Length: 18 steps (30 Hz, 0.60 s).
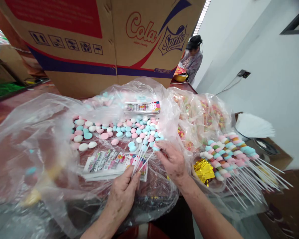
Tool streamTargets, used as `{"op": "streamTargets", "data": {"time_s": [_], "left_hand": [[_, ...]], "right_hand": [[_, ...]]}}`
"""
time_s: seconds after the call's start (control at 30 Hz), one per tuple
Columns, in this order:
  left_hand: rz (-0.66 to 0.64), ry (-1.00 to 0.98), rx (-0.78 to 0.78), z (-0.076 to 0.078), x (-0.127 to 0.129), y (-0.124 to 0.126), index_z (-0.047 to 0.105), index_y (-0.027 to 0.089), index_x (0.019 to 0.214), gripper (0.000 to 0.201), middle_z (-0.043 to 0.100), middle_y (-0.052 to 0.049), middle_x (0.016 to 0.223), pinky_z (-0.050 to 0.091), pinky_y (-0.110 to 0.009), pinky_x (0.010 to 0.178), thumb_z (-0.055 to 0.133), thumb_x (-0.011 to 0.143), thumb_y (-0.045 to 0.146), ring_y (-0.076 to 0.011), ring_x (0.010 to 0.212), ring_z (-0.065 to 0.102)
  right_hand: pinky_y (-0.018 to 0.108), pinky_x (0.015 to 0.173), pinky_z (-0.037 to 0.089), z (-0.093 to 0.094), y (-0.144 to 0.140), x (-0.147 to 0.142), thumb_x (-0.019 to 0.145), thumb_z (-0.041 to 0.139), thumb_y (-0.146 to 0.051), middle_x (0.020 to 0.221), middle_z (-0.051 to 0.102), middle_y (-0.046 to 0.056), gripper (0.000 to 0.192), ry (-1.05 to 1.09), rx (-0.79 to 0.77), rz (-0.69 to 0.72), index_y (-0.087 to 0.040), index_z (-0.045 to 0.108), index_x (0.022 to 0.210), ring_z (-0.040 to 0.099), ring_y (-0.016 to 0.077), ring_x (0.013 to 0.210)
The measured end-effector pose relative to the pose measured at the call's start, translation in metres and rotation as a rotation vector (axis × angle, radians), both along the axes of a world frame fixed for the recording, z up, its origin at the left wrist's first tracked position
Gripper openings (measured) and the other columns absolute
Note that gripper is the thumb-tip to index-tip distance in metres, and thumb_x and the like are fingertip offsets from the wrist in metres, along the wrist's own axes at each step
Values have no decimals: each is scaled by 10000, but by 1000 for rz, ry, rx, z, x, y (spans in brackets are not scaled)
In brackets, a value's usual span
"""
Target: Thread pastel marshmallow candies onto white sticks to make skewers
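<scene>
The left hand [123, 192] is closed around a small bunch of thin white sticks [140, 158], holding them like a fan with the tips pointing up toward the sweets. The right hand [171, 159] is pinching one round candy [155, 147] between its fingertips, right at the top ends of those sticks. The sticks in the left hand look mostly bare; I can't tell for sure if any has a candy on it yet. The loose candies [114, 131], pink, blue and white, lie spread out inside a big open plastic bag [35, 132] on the table, just past the hands. There are lots of them, so there is plenty left to put on sticks. Flat printed packets [107, 164] lie under the left hand's sticks, and another packet [142, 107] sits at the far side of the sweets. To the right lies a pile of finished candy sticks [226, 152], each with a row of colored sweets at the top and its white stick pointing away. So a good bunch looks done already. Beside that pile is some shiny gold wrapping [203, 170]. A big cardboard box [99, 39] stands behind everything, and another person [193, 59] is busy far off by the wall.
</scene>
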<state>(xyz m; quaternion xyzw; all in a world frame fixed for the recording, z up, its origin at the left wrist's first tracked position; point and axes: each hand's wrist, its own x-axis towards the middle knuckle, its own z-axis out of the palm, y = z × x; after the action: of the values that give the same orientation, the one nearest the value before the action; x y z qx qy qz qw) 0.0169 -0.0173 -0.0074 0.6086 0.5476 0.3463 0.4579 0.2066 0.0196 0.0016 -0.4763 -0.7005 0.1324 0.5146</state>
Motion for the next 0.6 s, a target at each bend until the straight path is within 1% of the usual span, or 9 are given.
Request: {"op": "streamTargets", "data": {"time_s": [0.1, 0.23, 0.43, 0.5, 0.6], "left_hand": [[7, 17, 4, 0, 0, 0, 477, 229, 620, 323, 463, 39, 538, 353, -259, 544, 454, 857, 447, -153, 527, 448], [22, 37, 18, 1, 0, 0, 482, 231, 607, 328, 453, 41, 519, 350, -259, 530, 452, 849, 451, -153, 508, 446], [19, 46, 1, 2, 0, -1, 506, 226, 624, 323, 457, 40, 525, 351, -261, 532, 457, 847, 455, -154, 511, 445], [21, 44, 6, 1, 0, -1, 503, 224, 629, 325, 454, 40, 530, 354, -261, 540, 453, 853, 455, -153, 517, 444], [11, 29, 24, -2, 0, -1, 496, 223, 633, 330, 459, 39, 539, 358, -261, 545, 435, 866, 450, -151, 523, 448]], "right_hand": [[388, 984, 524, -1, -3, -5, 908, 560, -194, 1092, 716, 61, 257, -9, 29, -15, -265, 670, 1129, 653, 200, 1071], [397, 1006, 510, 0, -5, -5, 917, 539, -157, 1140, 699, 77, 304, -29, 51, 8, -250, 650, 1185, 637, 203, 1108], [363, 924, 548, 0, -6, -7, 909, 564, -169, 1039, 718, 64, 242, -18, 40, 1, -262, 697, 1089, 669, 195, 1003], [352, 914, 546, -1, -7, -9, 899, 576, -164, 1024, 719, 60, 235, 29, 15, 2, -259, 707, 1070, 671, 190, 985], [333, 908, 541, -3, -10, -15, 886, 592, -157, 1010, 727, 44, 232, 141, -73, -17, -254, 716, 1057, 674, 178, 963]]}}
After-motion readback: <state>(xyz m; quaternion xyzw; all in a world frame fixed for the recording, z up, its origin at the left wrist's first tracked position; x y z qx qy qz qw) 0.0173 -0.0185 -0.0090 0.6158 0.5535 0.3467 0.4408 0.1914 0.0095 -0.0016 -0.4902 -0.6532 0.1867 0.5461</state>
